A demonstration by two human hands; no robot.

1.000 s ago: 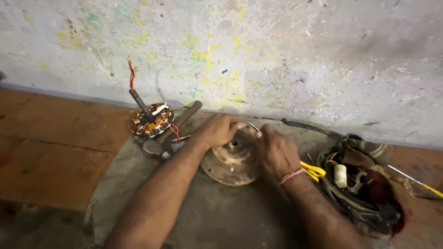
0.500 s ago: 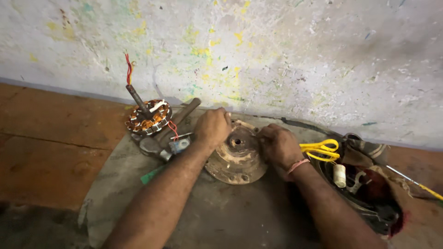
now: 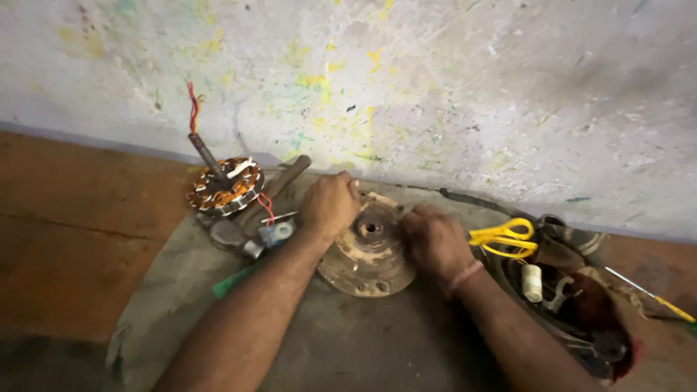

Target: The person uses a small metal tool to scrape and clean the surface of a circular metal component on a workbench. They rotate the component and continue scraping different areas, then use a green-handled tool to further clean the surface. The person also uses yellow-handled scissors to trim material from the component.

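Rusty round motor cover (image 3: 368, 250) flat on grey mat (image 3: 348, 341), gripped between left hand (image 3: 330, 203) and right hand (image 3: 434, 238), fingers curled on rim.

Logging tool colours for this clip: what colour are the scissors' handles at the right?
Bright yellow. The scissors lie right of the right hand, clearest in the head view.

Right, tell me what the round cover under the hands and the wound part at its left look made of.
Round cover: likely cast metal, dull and grimy, tan with rust-like staining. Wound part: coppery wire coils, apparently on a metal core, around a dark shaft.
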